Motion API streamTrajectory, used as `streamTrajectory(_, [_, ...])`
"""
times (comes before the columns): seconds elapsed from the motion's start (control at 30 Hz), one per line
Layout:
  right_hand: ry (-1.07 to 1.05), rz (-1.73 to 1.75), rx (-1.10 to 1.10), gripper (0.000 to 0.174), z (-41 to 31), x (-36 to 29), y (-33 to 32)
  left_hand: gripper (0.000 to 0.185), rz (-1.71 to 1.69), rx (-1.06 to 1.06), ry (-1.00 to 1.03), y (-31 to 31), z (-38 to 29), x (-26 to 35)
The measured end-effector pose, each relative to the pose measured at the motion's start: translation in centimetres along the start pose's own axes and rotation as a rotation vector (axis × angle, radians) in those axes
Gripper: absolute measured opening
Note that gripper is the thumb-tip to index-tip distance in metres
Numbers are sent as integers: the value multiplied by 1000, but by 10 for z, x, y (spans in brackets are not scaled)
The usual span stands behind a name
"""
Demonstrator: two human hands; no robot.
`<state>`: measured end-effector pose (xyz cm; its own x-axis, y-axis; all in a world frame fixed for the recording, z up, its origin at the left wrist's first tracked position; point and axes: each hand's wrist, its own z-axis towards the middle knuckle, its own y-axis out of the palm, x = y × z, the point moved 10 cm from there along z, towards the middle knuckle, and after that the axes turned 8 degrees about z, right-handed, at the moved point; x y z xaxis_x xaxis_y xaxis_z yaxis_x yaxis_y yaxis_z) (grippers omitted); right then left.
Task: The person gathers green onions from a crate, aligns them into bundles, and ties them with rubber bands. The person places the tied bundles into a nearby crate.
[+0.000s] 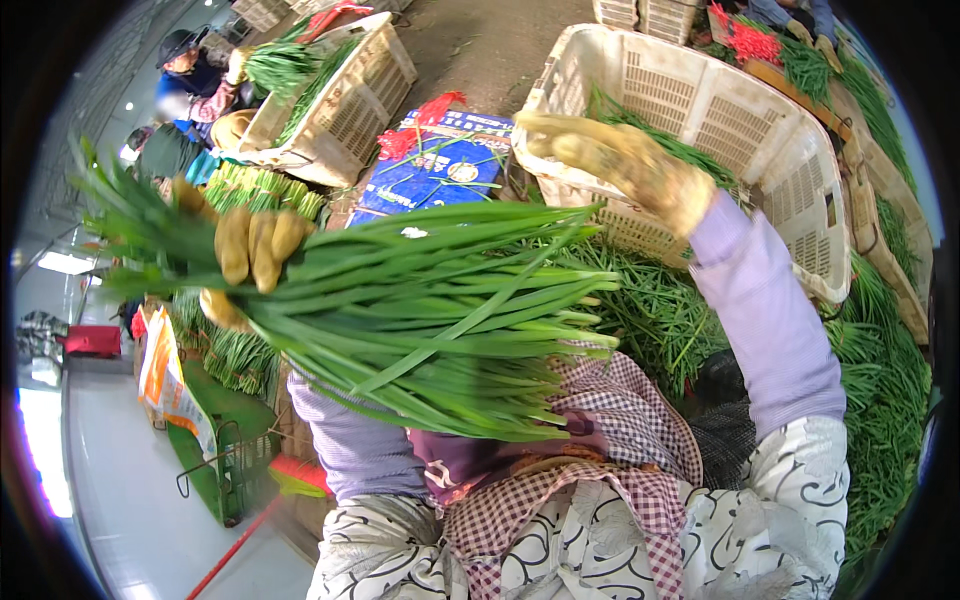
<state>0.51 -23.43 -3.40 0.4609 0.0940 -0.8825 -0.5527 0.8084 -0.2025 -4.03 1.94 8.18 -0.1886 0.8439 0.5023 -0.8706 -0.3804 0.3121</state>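
Observation:
My left hand (pixel 259 247), in a stained yellowish glove, is closed round a large bunch of long green leafy stalks, seemingly Chinese chives (pixel 420 322). Their cut ends point right and their blurred tips point left. My right hand (pixel 622 161), gloved alike and blurred, is raised over the near left rim of a big off-white plastic crate (pixel 787 217); I see nothing held in it. Some green stalks (pixel 667 146) lie inside that crate. Beyond the bunch is a blue printed box or board (pixel 442 169) with red ties (pixel 397 142) and loose leaves on it.
Loose greens (pixel 652 300) lie heaped below the crate. Another crate (pixel 337 105) stands at upper left beside a person (pixel 195 82) holding greens. Tied bundles (pixel 259 191) lie left. A red-handled broom (pixel 300 476) is at lower left. Another person's gloved hands (pixel 814 41) are at upper right.

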Motion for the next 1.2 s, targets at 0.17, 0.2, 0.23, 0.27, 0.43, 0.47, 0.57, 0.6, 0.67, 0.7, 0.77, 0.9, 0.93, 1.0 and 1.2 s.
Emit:
streamTrajectory(0.17, [647, 547, -142, 52, 16, 51, 55, 35, 68, -10, -101, -18, 48, 1])
streamTrajectory(0.2, [603, 610, -106, 60, 18, 45, 56, 37, 105, 235, -121, -44, 43, 5])
streamTrajectory(0.23, [556, 688, -113, 67, 19, 37, 58, 39, 168, 404, -155, -58, 31, 11])
streamTrajectory(0.27, [510, 766, -123, 75, 21, 30, 60, 39, 762, 399, 76, -56, 39, 54])
streamTrajectory(0.43, [457, 760, -335, 89, 65, 24, 86, 28, 394, 564, -197, -120, 27, 44])
streamTrajectory(0.47, [474, 758, -306, 84, 75, 29, 94, 28, 361, 588, -196, -134, 18, 51])
streamTrajectory(0.57, [603, 867, -275, 53, 93, 42, 138, 38, 441, 701, -240, -185, -36, 74])
streamTrajectory(0.6, [593, 799, -265, 56, 102, 47, 152, 39, 329, 699, -253, -198, -53, 84])
streamTrajectory(0.67, [625, 587, -325, 60, 121, 64, 182, 42, 432, 891, -149, -232, -106, 114])
streamTrajectory(0.7, [613, 617, -334, 63, 127, 68, 199, 44, 494, 946, -130, -245, -131, 123])
streamTrajectory(0.77, [600, 584, -315, 70, 140, 87, 227, 46, 260, 887, -42, -254, -170, 121])
streamTrajectory(0.9, [711, 422, -341, 131, 145, 132, 284, 42, 236, 855, 242, -278, -242, 141])
streamTrajectory(0.93, [638, 406, -322, 126, 145, 131, 290, 39, 231, 848, 247, -286, -256, 140])
streamTrajectory(1.0, [650, 181, -317, 135, 139, 144, 304, 39, 238, 896, 209, -302, -289, 135])
streamTrajectory(1.2, [656, -592, -351, 130, 138, 166, 340, 37, 262, 1252, 112, -342, -382, 130])
